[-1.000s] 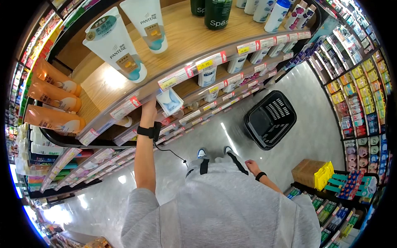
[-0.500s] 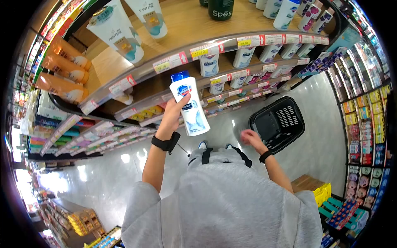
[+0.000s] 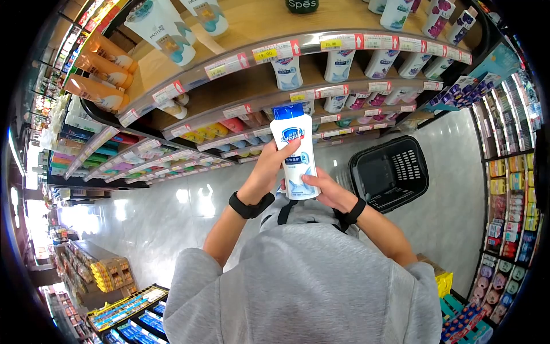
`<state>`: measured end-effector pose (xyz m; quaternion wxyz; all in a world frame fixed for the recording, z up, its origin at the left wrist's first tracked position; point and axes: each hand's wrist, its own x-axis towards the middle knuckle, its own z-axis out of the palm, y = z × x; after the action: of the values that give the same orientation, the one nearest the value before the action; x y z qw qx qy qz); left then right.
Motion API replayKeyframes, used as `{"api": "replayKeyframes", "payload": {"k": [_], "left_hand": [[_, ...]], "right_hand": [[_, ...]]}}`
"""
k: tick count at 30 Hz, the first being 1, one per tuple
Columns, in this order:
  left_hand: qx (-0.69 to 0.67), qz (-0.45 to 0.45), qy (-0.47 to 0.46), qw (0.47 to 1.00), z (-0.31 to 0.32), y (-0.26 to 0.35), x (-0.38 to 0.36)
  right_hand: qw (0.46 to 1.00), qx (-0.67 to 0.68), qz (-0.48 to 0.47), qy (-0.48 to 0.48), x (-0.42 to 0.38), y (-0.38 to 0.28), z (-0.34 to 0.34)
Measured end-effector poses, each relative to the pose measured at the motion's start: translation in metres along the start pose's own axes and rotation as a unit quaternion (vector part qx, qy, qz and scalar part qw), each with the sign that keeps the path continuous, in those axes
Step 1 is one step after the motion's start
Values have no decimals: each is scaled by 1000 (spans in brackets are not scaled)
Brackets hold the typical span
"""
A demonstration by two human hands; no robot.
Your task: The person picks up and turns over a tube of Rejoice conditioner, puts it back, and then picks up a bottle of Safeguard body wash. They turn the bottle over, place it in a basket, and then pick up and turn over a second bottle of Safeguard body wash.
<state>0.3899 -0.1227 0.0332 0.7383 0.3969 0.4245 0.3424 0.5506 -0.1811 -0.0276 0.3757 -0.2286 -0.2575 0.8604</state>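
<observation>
A white bottle with a blue cap and Safeguard label [image 3: 298, 166] is held upright in front of my chest, its label facing me. My left hand [image 3: 266, 170] is closed around its left side, thumb across the front. On the lower right side, my right hand [image 3: 332, 190] grips the same bottle, thumb on the front near the base. The fingers behind the bottle are hidden. Black bands circle both wrists. Beyond it, similar white bottles [image 3: 286, 73] stand on a lower shelf.
A black basket [image 3: 421, 192] sits on the floor to the right. Ahead curves a wooden shelf [image 3: 246, 37] with Pantene tubes [image 3: 166, 34] and orange bottles [image 3: 97, 92] at left. Packed racks [image 3: 515, 189] line the right side.
My right hand has come from beside the basket onto the bottle. The bottle in my left hand has shifted right and turned more upright. The view has moved slightly.
</observation>
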Motion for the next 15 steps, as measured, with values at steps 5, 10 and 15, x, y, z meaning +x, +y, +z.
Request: {"api": "replayKeyframes", "payload": {"k": [5, 10, 15], "left_hand": [[-57, -33, -24, 998, 20, 0, -4], [-55, -31, -22, 998, 43, 0, -6], [-55, -23, -32, 998, 55, -7, -11]], "right_hand": [[996, 80, 29, 2, -27, -9, -1], [993, 116, 7, 23, -47, -13, 5], [990, 136, -1, 36, -61, -13, 7]]}}
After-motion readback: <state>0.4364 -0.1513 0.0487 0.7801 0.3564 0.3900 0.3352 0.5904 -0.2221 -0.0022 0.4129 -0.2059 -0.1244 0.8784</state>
